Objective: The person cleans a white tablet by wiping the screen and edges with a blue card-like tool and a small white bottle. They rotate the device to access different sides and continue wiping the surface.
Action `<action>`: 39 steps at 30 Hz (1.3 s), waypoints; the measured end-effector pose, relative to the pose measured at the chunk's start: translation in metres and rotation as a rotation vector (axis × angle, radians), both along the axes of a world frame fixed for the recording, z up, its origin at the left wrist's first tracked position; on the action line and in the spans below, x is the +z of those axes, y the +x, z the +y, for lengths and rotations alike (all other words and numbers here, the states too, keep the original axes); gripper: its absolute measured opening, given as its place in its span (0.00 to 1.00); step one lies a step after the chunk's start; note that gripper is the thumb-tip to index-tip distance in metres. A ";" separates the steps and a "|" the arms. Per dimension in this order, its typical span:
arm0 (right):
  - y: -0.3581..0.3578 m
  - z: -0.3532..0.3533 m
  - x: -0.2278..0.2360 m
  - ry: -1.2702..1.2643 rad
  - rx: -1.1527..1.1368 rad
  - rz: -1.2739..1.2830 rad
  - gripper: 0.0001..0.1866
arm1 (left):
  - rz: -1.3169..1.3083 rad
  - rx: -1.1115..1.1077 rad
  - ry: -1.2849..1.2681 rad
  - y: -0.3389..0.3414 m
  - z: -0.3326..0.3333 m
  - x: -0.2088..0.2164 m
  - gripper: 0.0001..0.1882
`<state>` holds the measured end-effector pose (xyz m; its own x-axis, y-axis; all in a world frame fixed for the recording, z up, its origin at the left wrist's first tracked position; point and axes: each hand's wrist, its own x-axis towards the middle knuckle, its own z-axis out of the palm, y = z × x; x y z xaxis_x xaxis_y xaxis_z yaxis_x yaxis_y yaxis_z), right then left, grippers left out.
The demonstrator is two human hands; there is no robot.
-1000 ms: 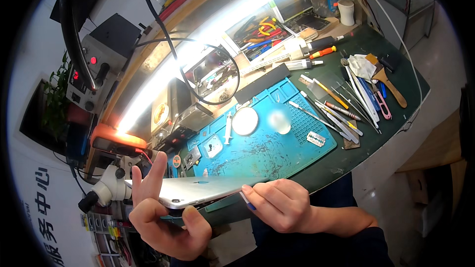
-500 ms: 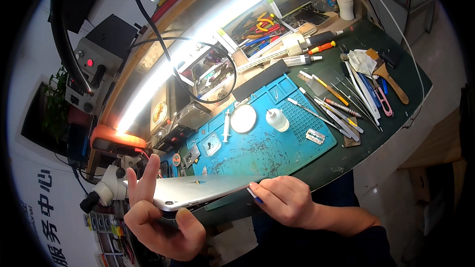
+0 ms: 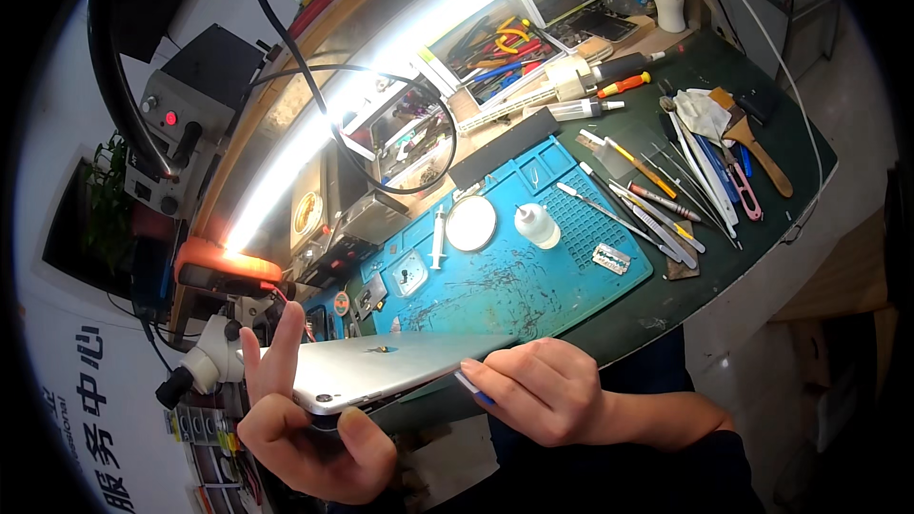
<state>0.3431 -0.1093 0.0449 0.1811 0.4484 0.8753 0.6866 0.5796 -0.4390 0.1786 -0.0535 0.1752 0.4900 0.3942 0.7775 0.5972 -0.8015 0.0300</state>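
Note:
A silver tablet (image 3: 390, 358) is tilted back-side up over the near edge of the bench, its small round camera at the near left corner. Along its near long edge a dark gap shows. My left hand (image 3: 319, 443) grips the camera corner, thumb below the edge and two fingers raised behind it. My right hand (image 3: 538, 390) is closed in a pinch on a small flat white-and-blue pry tool (image 3: 473, 387) at that same edge. How deep the tool sits in the gap cannot be made out.
A blue repair mat (image 3: 457, 305) holds a white bottle (image 3: 538, 226), a round white dish (image 3: 470, 223), a syringe (image 3: 437, 237) and a razor blade (image 3: 611, 259). Tweezers and brushes (image 3: 700, 167) lie at the right. A microscope eyepiece (image 3: 174, 387) stands left of my left hand.
My right hand and the pry tool have slid slightly left along the tablet's near edge. My left hand keeps its grip. The whole view has shifted a little.

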 end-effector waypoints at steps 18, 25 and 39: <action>-0.006 0.003 -0.002 0.036 -0.036 -0.043 0.15 | -0.128 0.038 0.071 0.013 -0.002 -0.011 0.11; -0.008 0.004 0.012 0.063 -0.010 0.003 0.16 | 0.030 0.026 0.030 -0.002 -0.003 -0.002 0.11; -0.003 0.000 0.004 -0.002 -0.003 -0.050 0.13 | -0.004 0.060 0.026 -0.002 -0.007 -0.005 0.11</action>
<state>0.3396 -0.1097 0.0494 0.1386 0.4499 0.8822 0.7093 0.5766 -0.4055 0.1767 -0.0602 0.1702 0.4628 0.4027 0.7897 0.6443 -0.7647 0.0124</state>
